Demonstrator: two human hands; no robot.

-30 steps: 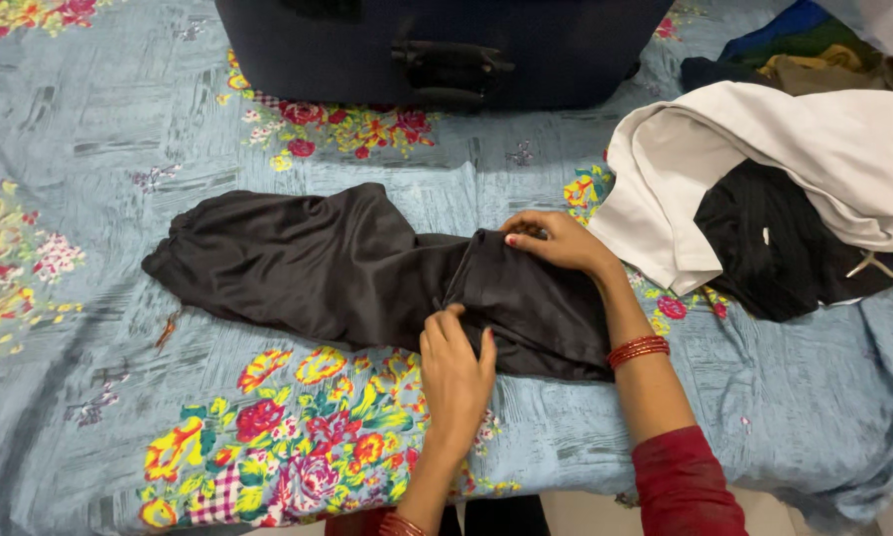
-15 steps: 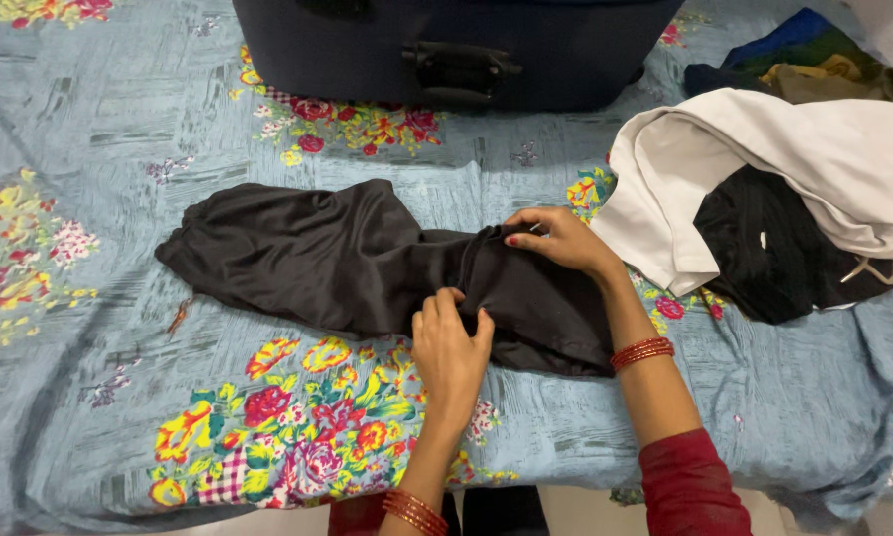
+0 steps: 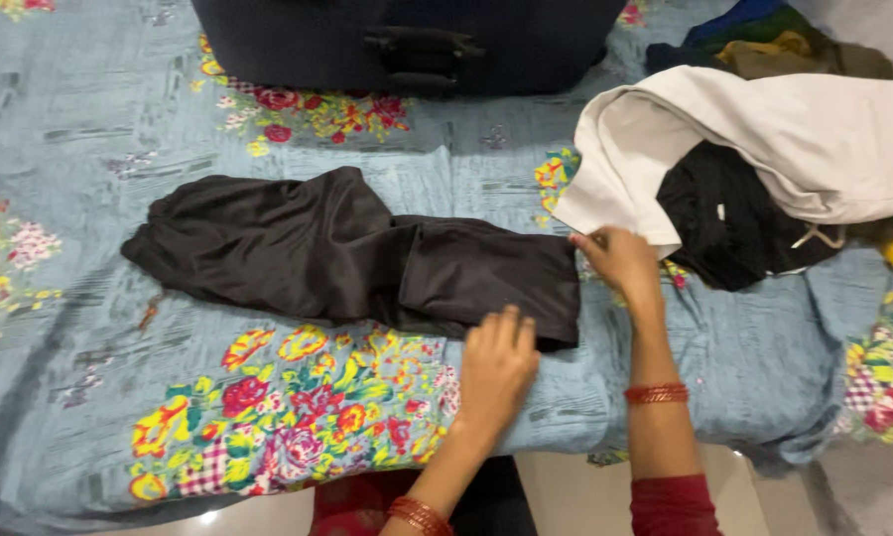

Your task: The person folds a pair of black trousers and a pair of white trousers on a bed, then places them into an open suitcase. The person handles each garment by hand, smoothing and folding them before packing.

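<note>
A black garment [image 3: 298,248] lies stretched across the floral bedsheet [image 3: 308,417], its right part folded over into a flat panel. My left hand [image 3: 496,369] is at the panel's lower right edge, fingertips on the cloth with the thumb tucked under. At the panel's upper right corner, my right hand [image 3: 620,260] pinches the cloth. Red bangles sit on both wrists.
A dark blue suitcase [image 3: 407,40] stands at the far side of the bed. A pile of clothes lies at the right: a white garment [image 3: 764,139] over a black one [image 3: 724,218], with more coloured clothes behind. The bed's near edge runs just below my hands.
Both hands left the fold in the garment's middle and slid right to its end. The folded panel now lies flatter and smoother. The view shifted slightly.
</note>
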